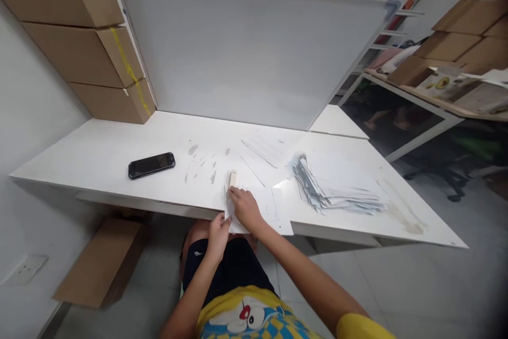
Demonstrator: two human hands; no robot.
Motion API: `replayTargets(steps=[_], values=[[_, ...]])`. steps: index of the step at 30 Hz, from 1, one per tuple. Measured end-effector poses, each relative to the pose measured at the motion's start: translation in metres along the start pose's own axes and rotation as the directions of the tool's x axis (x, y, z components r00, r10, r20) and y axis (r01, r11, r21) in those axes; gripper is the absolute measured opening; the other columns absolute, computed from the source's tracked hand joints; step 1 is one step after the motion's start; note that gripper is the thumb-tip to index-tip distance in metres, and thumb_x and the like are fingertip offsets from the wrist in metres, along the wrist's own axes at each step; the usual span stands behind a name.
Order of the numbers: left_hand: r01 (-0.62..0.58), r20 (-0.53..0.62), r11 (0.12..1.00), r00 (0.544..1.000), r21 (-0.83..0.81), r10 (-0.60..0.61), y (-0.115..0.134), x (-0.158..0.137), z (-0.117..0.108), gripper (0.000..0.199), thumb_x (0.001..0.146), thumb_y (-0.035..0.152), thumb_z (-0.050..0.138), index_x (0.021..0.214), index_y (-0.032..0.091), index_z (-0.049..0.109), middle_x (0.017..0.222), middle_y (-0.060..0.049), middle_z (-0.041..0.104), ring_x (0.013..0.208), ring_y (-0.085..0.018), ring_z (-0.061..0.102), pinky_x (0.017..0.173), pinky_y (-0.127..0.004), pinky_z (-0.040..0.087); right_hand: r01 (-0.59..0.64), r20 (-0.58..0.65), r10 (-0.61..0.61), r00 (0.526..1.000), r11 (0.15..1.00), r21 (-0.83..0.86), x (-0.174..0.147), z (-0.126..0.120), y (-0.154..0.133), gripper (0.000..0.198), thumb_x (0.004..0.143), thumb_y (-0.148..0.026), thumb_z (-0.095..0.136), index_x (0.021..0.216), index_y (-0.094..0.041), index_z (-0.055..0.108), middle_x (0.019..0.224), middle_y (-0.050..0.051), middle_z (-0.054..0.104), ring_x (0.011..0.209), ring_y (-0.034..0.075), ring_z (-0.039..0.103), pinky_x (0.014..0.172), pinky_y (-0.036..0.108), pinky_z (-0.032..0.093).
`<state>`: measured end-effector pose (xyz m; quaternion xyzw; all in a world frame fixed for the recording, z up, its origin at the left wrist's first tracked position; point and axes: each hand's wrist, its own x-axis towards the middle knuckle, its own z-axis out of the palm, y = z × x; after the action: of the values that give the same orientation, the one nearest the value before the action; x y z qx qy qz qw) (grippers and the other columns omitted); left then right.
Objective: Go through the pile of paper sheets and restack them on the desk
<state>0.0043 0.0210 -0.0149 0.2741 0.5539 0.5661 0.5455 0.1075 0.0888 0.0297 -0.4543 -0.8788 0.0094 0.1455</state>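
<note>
A white sheet of paper (273,204) lies at the desk's front edge and juts a little over it. My left hand (218,236) pinches its near left corner between thumb and fingers. On the sheet's left side, my right hand (245,205) is closed, with its fingertips on the near end of a small cream oblong block (233,177). Part of that block is covered by the fingers, and its exact kind does not show. A thick, uneven stack of papers (317,191) spreads out to the right. Farther back are a few loose sheets (262,151).
A black phone (151,165) lies on the white desk (99,154) at left. A whiteboard (254,58) stands along the back edge, beside stacked cardboard boxes (83,58). Another carton (103,262) is on the floor. A second table (416,93) holds more boxes.
</note>
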Motion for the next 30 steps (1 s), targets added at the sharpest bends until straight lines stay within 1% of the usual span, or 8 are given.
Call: replayTargets(steps=[7, 12, 16, 19, 22, 24, 27, 30], values=[[-0.041, 0.039, 0.999, 0.998, 0.021, 0.04, 0.013, -0.018, 0.003, 0.031, 0.067, 0.041, 0.071, 0.082, 0.014, 0.064, 0.078, -0.005, 0.068, 0.07, -0.018, 0.062, 0.062, -0.026, 0.048, 0.023, 0.075, -0.022, 0.997, 1.0, -0.011, -0.004, -0.015, 0.006, 0.054, 0.085, -0.008, 0.039, 0.139, -0.01, 0.041, 0.139, 0.018, 0.046, 0.109, 0.028, 0.053, 0.086, 0.041, 0.043], [-0.011, -0.015, 0.999, 1.0, -0.043, 0.011, 0.014, -0.05, -0.008, 0.038, 0.071, 0.041, 0.07, 0.097, 0.015, 0.065, 0.092, -0.007, 0.07, 0.074, -0.018, 0.064, 0.059, -0.023, 0.048, 0.09, -0.016, -0.089, 0.996, 0.974, 0.209, -0.072, -0.023, -0.002, 0.061, 0.091, -0.036, 0.048, 0.147, -0.021, 0.028, 0.144, 0.015, 0.041, 0.128, 0.028, 0.042, 0.1, 0.043, 0.041], [0.044, 0.041, 0.997, 0.998, -0.07, -0.041, 0.015, -0.072, -0.003, 0.039, 0.076, 0.039, 0.068, 0.108, 0.017, 0.063, 0.105, -0.009, 0.068, 0.078, -0.017, 0.064, 0.057, -0.022, 0.048, 0.151, -0.051, -0.144, 0.988, 0.972, 0.182, -0.13, -0.019, -0.002, 0.059, 0.09, -0.018, 0.045, 0.147, -0.023, 0.03, 0.141, 0.012, 0.047, 0.129, 0.026, 0.042, 0.105, 0.046, 0.036], [0.047, 0.161, 0.998, 0.985, 0.033, -0.052, 0.017, -0.085, 0.014, 0.041, 0.079, 0.041, 0.065, 0.112, 0.017, 0.059, 0.1, -0.01, 0.069, 0.075, -0.019, 0.066, 0.058, -0.024, 0.05, 0.084, -0.108, -0.072, 0.991, 0.99, 0.111, -0.149, -0.02, 0.025, 0.053, 0.09, -0.01, 0.039, 0.141, -0.026, 0.042, 0.136, 0.007, 0.054, 0.126, 0.022, 0.046, 0.105, 0.046, 0.035], [-0.044, 0.295, 0.986, 0.955, 0.161, -0.006, 0.021, -0.093, 0.035, 0.044, 0.079, 0.045, 0.064, 0.113, 0.017, 0.058, 0.09, -0.008, 0.071, 0.065, -0.018, 0.067, 0.058, -0.027, 0.051, -0.068, -0.202, 0.077, 0.976, 0.996, 0.049, -0.15, -0.036, 0.087, 0.043, 0.092, -0.017, 0.042, 0.131, -0.031, 0.054, 0.132, 0.004, 0.057, 0.126, 0.022, 0.047, 0.106, 0.048, 0.034], [-0.113, 0.367, 0.969, 0.93, 0.219, 0.026, 0.023, -0.097, 0.044, 0.043, 0.081, 0.046, 0.062, 0.115, 0.018, 0.058, 0.09, -0.008, 0.071, 0.065, -0.018, 0.067, 0.063, -0.029, 0.052, -0.212, -0.334, 0.201, 0.921, 0.977, 0.001, -0.147, -0.056, 0.14, 0.037, 0.093, -0.022, 0.042, 0.124, -0.032, 0.06, 0.128, 0.004, 0.06, 0.125, 0.023, 0.048, 0.105, 0.051, 0.033], [-0.194, 0.39, 0.938, 0.918, 0.286, 0.07, 0.023, -0.099, 0.045, 0.042, 0.085, 0.045, 0.057, 0.119, 0.021, 0.057, 0.095, -0.009, 0.071, 0.072, -0.018, 0.068, 0.07, -0.03, 0.052, -0.443, -0.598, 0.32, 0.735, 0.894, -0.067, -0.146, -0.083, 0.212, 0.033, 0.094, -0.028, 0.043, 0.119, -0.029, 0.065, 0.126, 0.007, 0.061, 0.129, 0.026, 0.042, 0.107, 0.055, 0.025], [-0.222, 0.322, 0.919, 0.94, 0.326, 0.113, 0.016, -0.096, 0.036, 0.047, 0.085, 0.045, 0.056, 0.126, 0.023, 0.053, 0.097, -0.008, 0.071, 0.072, -0.018, 0.067, 0.071, -0.03, 0.052, -0.572, -0.734, 0.356, 0.579, 0.819, -0.054, -0.146, -0.091, 0.252, 0.036, 0.095, -0.028, 0.038, 0.115, -0.023, 0.068, 0.126, 0.015, 0.059, 0.133, 0.029, 0.037, 0.107, 0.055, 0.023]])
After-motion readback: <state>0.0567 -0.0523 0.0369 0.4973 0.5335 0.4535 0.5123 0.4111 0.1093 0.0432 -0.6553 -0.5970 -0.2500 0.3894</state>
